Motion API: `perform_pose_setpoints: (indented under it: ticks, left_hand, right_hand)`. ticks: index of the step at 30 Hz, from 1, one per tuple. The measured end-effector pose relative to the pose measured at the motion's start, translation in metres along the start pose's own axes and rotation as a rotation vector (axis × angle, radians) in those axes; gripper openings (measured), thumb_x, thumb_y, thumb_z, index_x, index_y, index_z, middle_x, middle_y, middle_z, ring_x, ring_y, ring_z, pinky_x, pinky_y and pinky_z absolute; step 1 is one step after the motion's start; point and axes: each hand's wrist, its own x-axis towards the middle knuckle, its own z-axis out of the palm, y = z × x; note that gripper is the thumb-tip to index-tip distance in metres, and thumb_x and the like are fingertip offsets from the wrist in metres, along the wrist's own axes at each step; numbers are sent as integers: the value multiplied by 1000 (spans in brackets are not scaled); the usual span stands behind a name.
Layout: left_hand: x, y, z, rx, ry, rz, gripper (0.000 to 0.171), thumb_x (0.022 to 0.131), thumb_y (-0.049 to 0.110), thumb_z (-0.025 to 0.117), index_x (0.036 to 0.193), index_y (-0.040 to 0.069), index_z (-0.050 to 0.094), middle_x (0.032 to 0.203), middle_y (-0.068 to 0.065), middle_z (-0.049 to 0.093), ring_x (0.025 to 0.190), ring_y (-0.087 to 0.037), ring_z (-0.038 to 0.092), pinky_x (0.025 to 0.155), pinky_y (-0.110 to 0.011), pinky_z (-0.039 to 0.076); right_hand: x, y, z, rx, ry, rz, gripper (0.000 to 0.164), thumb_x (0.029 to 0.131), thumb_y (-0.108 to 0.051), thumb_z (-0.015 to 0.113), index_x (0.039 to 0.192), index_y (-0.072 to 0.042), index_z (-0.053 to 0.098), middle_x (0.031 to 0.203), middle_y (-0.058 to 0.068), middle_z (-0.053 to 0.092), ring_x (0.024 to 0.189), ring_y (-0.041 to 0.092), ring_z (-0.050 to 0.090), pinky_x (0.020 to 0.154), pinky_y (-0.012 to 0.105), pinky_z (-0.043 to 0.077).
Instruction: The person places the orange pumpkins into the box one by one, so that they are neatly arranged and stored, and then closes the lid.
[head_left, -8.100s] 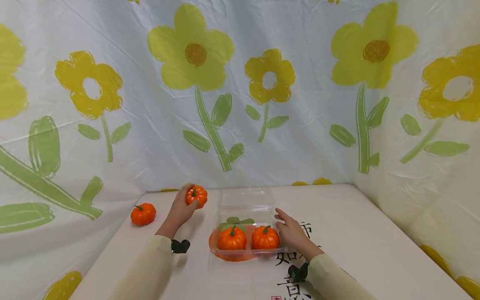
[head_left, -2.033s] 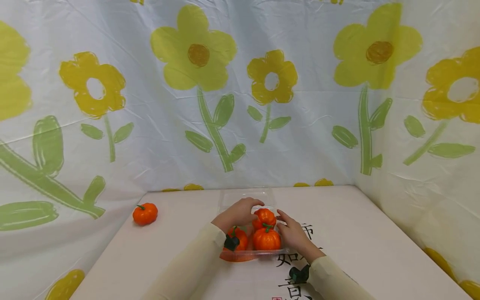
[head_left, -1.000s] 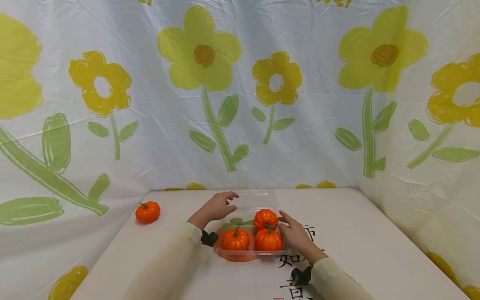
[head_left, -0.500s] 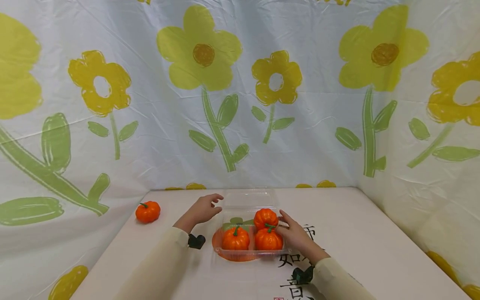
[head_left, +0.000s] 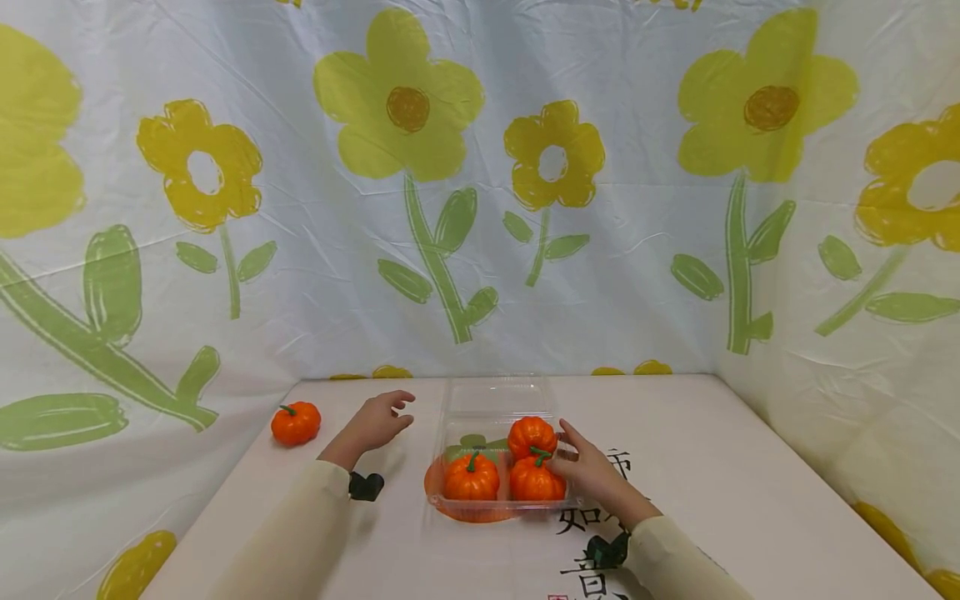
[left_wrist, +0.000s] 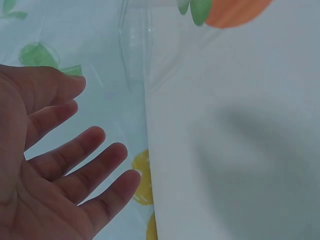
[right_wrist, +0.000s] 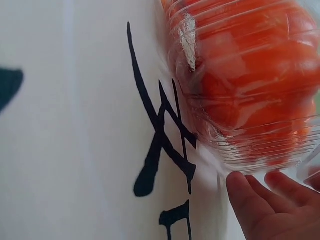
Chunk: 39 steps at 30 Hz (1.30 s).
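In the head view, my left hand (head_left: 377,422) hovers over the table between a lone orange pumpkin (head_left: 296,423) with a green stem and a clear plastic clamshell box (head_left: 504,505). Its fingers are loosely bent and hold nothing, as the left wrist view also shows. The box lies with its lid (head_left: 498,395) folded back. Inside sit a front left pumpkin (head_left: 471,478), a front right pumpkin (head_left: 537,481) and a back right pumpkin (head_left: 532,437). My right hand (head_left: 592,473) is at the box's right side; the right wrist view shows its fingertips (right_wrist: 239,186) at the ribbed wall.
The pale tabletop (head_left: 720,500) carries black printed characters (head_left: 588,567) and an orange printed shape under the box. A flower-patterned cloth (head_left: 615,275) hangs behind the table and along both sides. Each wrist wears a dark camera mount (head_left: 366,487).
My left hand brought a pumpkin into the back right of the box, let it go, then drew back leftward. The right hand has stayed beside the box, its thumb shifting slightly inward.
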Motion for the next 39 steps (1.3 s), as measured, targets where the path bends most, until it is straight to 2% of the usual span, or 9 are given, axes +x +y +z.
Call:
perform_pose_setpoints:
  ticks: [6, 12, 16, 20, 23, 28, 34, 39]
  left_hand:
    - [-5, -18, -7, 9, 8, -59, 40, 94, 24, 59, 131, 11, 56, 129, -20, 60, 112, -35, 60, 94, -50, 51]
    - [-9, -38, -13, 56, 52, -104, 41, 93, 26, 56, 130, 8, 56, 131, -24, 57, 114, -39, 57, 98, -55, 47]
    - [-11, -49, -17, 58, 93, -159, 43, 93, 25, 54, 131, 5, 55, 134, -26, 53, 117, -41, 53, 99, -56, 45]
    - [-15, -59, -22, 52, 131, -184, 44, 93, 23, 52, 130, 1, 54, 135, -28, 51, 119, -43, 50, 103, -57, 42]
    - [-18, -64, -26, 33, 137, -201, 45, 92, 22, 52, 131, -2, 52, 136, -31, 48, 119, -44, 48, 103, -58, 41]
    - [-24, -72, -31, 1, 140, -262, 49, 93, 23, 51, 134, -3, 48, 137, -33, 44, 112, -43, 50, 98, -57, 45]
    - [-30, -82, -35, 33, 251, -255, 50, 91, 21, 49, 132, -7, 46, 132, -33, 50, 114, -46, 50, 99, -58, 43]
    - [-36, -90, -37, 86, 346, -239, 52, 89, 21, 47, 132, -7, 47, 125, -34, 53, 111, -47, 50, 91, -58, 45]
  right_hand:
    - [-1, 1, 0, -21, 7, -5, 81, 89, -34, 61, 156, -20, 18, 155, 14, 35, 136, 41, 42, 102, 58, 43]
    - [-1, 3, 1, -32, 41, -34, 66, 96, -26, 51, 155, -19, 22, 153, 16, 38, 135, 42, 42, 106, 60, 39]
    - [0, 4, 1, -34, 51, -44, 63, 97, -21, 47, 155, -18, 23, 152, 15, 39, 136, 39, 43, 108, 60, 37]
    - [1, 4, 2, -45, 61, -45, 62, 97, -19, 45, 155, -18, 24, 151, 15, 41, 135, 38, 44, 108, 60, 36]
    - [1, 4, 2, -48, 62, -39, 62, 97, -19, 44, 155, -18, 24, 151, 14, 41, 134, 38, 45, 108, 60, 36]
    - [2, 4, 2, -56, 68, -32, 62, 96, -18, 43, 155, -18, 24, 151, 15, 41, 132, 36, 48, 107, 59, 38]
    - [3, 5, 4, -89, 81, -35, 61, 97, -17, 42, 155, -17, 24, 150, 15, 42, 131, 36, 50, 107, 59, 37]
    - [4, 4, 4, -108, 85, -45, 61, 97, -16, 41, 155, -16, 24, 150, 15, 43, 131, 36, 49, 108, 60, 35]
